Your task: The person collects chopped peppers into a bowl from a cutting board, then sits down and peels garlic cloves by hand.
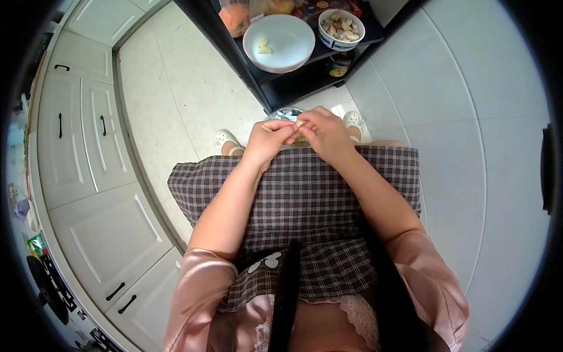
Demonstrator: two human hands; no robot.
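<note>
My left hand and my right hand meet above my lap, fingertips pinched together. Between them is a small pale garlic clove, mostly covered by the fingers. Beyond the hands, a white bowl with a pink rim holds a few peeled garlic pieces. To its right stands a smaller patterned bowl full of unpeeled garlic cloves. Partly hidden below my hands is a bin or bag on the floor between my feet.
Both bowls stand on a black shelf unit, with a dark jar on its lower level. Bagged produce sits at the back left. White cabinets line the left side; a tiled wall is on the right. A checked apron covers my lap.
</note>
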